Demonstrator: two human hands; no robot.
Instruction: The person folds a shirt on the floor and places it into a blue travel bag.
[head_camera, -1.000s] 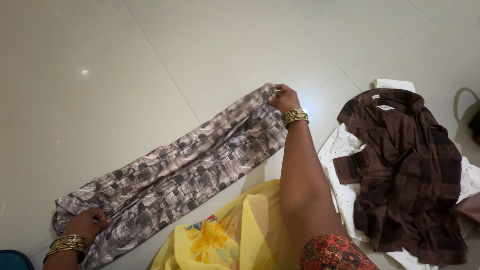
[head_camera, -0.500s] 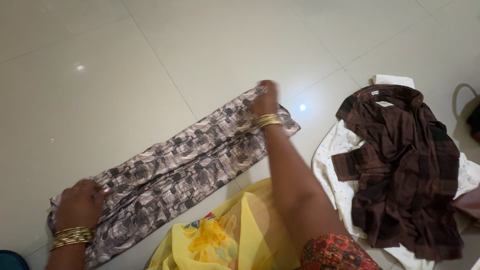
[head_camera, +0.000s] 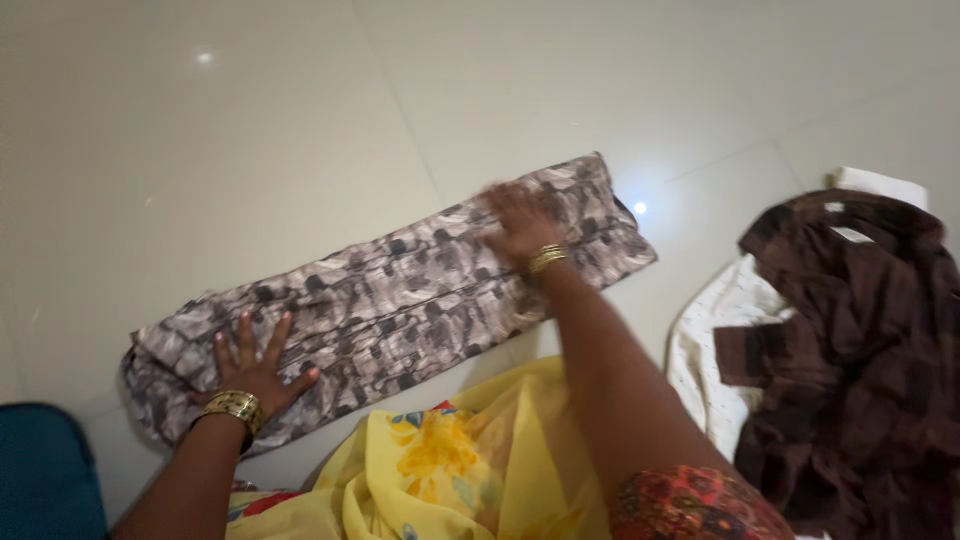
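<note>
Both hands had let go of the cloth's ends and lay flat on it. The left hand (head_camera: 250, 368) pressed with fingers spread; the blurred right hand (head_camera: 520, 222) likewise. The folded grey patterned cloth (head_camera: 400, 295) lay lengthwise on the tiled floor (head_camera: 300, 130), being smoothed.

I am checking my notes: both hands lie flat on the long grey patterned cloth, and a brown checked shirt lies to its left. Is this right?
Not quite. In the head view, the left hand and right hand do lie flat on the grey patterned cloth, but the brown checked shirt lies to its right.
</note>
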